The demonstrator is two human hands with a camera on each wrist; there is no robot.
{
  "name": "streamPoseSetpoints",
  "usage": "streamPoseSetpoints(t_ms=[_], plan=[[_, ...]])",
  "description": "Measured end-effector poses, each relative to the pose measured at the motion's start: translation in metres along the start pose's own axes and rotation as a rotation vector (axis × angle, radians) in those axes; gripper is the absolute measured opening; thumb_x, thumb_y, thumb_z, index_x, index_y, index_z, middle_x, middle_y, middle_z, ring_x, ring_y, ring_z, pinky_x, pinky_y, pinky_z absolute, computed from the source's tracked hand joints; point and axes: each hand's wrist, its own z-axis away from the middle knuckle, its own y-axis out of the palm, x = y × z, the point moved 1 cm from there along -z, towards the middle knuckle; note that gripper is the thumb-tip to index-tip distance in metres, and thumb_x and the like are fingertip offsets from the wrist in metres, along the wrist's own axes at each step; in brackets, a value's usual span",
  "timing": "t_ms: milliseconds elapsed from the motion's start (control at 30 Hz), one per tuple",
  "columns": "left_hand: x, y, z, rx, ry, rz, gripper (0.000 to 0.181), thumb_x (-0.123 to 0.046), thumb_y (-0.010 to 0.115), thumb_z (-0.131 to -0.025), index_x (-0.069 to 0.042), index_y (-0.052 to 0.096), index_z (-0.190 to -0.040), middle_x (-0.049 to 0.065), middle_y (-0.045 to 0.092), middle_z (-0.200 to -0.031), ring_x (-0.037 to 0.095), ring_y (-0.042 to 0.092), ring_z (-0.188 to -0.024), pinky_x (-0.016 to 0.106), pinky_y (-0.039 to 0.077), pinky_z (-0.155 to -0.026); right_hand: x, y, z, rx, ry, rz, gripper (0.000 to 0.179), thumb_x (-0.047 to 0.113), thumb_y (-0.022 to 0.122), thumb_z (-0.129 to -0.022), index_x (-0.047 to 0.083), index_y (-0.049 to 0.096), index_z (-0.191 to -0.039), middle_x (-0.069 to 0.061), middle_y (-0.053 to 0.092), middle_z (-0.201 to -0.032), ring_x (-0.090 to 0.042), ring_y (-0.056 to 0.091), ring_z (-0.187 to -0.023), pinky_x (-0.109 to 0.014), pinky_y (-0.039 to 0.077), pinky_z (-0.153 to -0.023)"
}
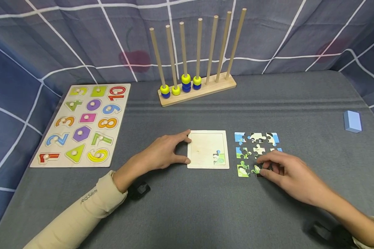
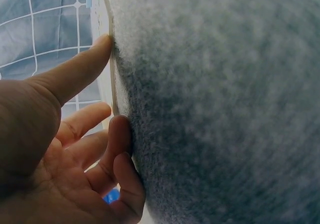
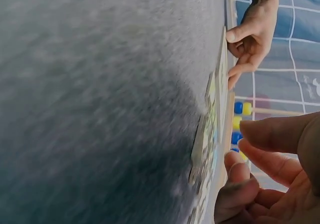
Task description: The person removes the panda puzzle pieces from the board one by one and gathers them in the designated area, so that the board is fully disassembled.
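A square wooden puzzle tray (image 1: 202,147) lies flat on the table, with one puzzle piece (image 1: 220,158) in its lower right corner. My left hand (image 1: 162,150) touches the tray's left edge, thumb and forefinger spread apart along it. To the right of the tray lie several loose panda puzzle pieces (image 1: 243,169) in rough rows. Over the lower right of these pieces hovers my right hand (image 1: 288,174), partly hiding them. In the right wrist view, its thumb and forefinger (image 3: 270,166) are slightly apart, with nothing visible between them.
On the left lies a board of number and shape pieces (image 1: 81,162). A wooden peg stand (image 1: 199,91) with yellow and blue beads stands at the back. A light blue block (image 1: 352,121) sits at the far right. Grid-patterned cloth (image 1: 268,34) hangs behind the table.
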Motion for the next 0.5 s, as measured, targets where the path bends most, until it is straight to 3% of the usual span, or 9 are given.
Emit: streamPoseSetpoints(t_ms=[233, 500], plan=[[0.001, 0.000, -0.001, -0.006, 0.006, 0.003, 0.074, -0.030, 0.081, -0.083, -0.004, 0.048, -0.144, 0.007, 0.054, -0.142, 0.026, 0.047, -0.133, 0.045, 0.036, -0.107, 0.012, 0.010, -0.018, 0.060, 0.027, -0.083, 0.025, 0.009, 0.075, -0.088, 0.014, 0.068, -0.111, 0.012, 0.055, -0.075, -0.005, 0.049, -0.062, -0.020, 0.040, -0.055], [0.000, -0.001, 0.000, 0.010, -0.012, 0.003, 0.073, -0.032, 0.080, -0.085, -0.007, 0.047, -0.145, 0.005, 0.051, -0.146, 0.026, 0.045, -0.134, 0.046, 0.035, -0.107, 0.023, 0.020, -0.037, 0.129, 0.013, -0.143, 0.028, 0.009, 0.074, -0.089, 0.010, 0.068, -0.116, 0.009, 0.056, -0.082, -0.007, 0.050, -0.064, -0.023, 0.042, -0.057]])
